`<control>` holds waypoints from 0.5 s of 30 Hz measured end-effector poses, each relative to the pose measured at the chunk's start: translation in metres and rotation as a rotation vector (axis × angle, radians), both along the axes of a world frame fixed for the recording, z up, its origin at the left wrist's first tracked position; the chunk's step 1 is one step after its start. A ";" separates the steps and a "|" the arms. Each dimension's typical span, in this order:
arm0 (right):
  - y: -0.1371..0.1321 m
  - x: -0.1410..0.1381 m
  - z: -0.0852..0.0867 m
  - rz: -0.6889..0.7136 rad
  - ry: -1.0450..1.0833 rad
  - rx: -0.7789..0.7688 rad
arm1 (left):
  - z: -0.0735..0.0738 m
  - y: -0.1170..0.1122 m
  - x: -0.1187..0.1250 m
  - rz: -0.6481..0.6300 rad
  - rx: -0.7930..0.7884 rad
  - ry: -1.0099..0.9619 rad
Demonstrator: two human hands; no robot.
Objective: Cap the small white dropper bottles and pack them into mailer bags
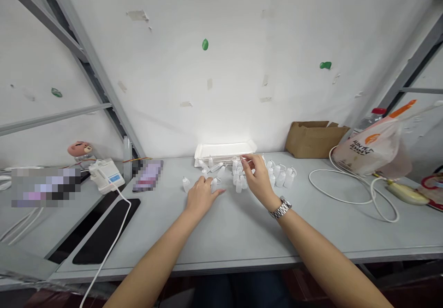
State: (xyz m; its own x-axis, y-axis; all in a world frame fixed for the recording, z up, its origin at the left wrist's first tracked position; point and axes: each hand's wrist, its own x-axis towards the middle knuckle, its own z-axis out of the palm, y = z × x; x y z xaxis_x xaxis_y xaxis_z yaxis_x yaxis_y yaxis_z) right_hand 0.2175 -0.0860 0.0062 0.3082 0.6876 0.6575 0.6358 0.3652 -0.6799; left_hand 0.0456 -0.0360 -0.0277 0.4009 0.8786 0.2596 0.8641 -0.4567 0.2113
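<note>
Right forearm enters at the bottom edge; right hand sits over the dropper bottles, fingertips pinched, anything held too small to tell. Left hand rests on the bench at the bottles' left side, fingers released. Bottles stand or lie mid-bench, tray behind them.

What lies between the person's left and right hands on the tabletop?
In the head view, small plastic dropper bottles stand between the left hand and the right hand.
</note>
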 end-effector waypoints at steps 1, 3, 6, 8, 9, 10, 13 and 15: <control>0.000 -0.001 0.000 0.002 0.003 -0.002 | 0.000 0.000 0.000 0.002 -0.001 -0.008; -0.002 -0.002 0.000 0.007 0.007 -0.008 | 0.000 0.000 0.000 0.001 -0.004 -0.031; -0.002 0.003 0.003 -0.012 0.003 0.019 | 0.001 -0.001 0.000 -0.003 0.004 -0.068; 0.003 0.015 0.007 -0.075 0.005 0.059 | 0.001 -0.002 0.001 -0.011 0.019 -0.093; 0.007 0.023 0.011 -0.121 0.000 0.065 | 0.001 -0.003 0.001 -0.015 0.030 -0.105; 0.013 0.034 0.014 -0.174 -0.009 0.049 | 0.001 -0.004 0.002 -0.020 0.041 -0.117; 0.037 0.069 0.025 -0.304 -0.133 -0.190 | 0.000 -0.004 0.003 -0.040 0.074 -0.147; 0.055 0.089 0.030 -0.378 -0.219 -0.412 | -0.001 -0.004 0.003 -0.059 0.092 -0.167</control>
